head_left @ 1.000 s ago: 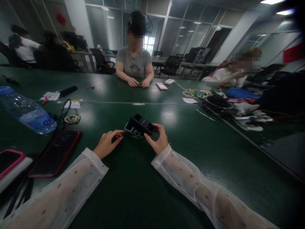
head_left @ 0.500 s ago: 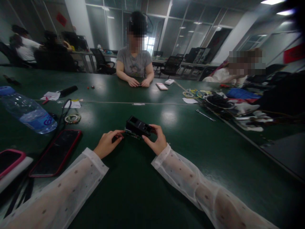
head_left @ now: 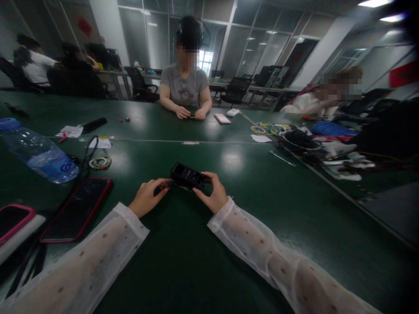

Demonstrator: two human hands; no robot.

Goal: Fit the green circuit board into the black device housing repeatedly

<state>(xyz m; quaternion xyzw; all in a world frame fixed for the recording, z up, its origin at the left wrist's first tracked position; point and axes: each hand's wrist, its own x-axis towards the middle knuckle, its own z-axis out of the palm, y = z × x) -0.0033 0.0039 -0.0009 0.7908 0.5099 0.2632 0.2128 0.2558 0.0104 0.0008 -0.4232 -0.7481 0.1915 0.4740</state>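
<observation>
A black plastic casing (head_left: 188, 175) with openings in its face lies tilted over a thin circuit board (head_left: 183, 188), just above or on the green table. Only the board's lower edge shows beneath the casing. My right hand (head_left: 214, 192) grips the casing's right end, thumb at the near side and fingers at the far side. At the left end, my left hand (head_left: 151, 195) has thumb and forefinger closed at the board's edge. The exact contact of those fingertips is hard to make out. Sheer white dotted sleeves cover both forearms.
On the left stand a water bottle (head_left: 41, 150), a red-edged phone (head_left: 78, 209) and a pink-cased phone (head_left: 15, 222). A wrench (head_left: 282, 158) lies right, near tangled cables (head_left: 268, 128). Across the table sits a person (head_left: 185, 83) handling something small.
The casing's left end has come down toward the circuit board, narrowing the gap between them. My right hand has shifted slightly left with it; my left hand stays put.
</observation>
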